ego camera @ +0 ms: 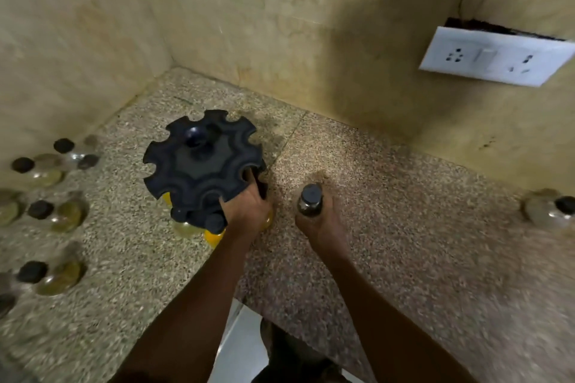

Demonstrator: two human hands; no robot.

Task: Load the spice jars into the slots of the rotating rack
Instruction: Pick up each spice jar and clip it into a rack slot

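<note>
A black rotating rack [202, 162] with notched slots stands on the speckled counter [389, 227] near the corner. Jars with black lids and yellow contents [214, 227] sit in its lower front slots. My left hand [249, 208] reaches into the rack's right side with its fingers curled there; what they grip is hidden. My right hand [320, 221] holds a dark spice jar [310, 199] upright on the counter, just right of the rack. Several loose jars [59, 214] stand at the left.
Two tiled walls meet behind the rack. A white socket and switch plate [494, 56] hangs on the right wall. Another jar [550, 208] stands at the far right of the counter. The counter's front edge runs below my forearms.
</note>
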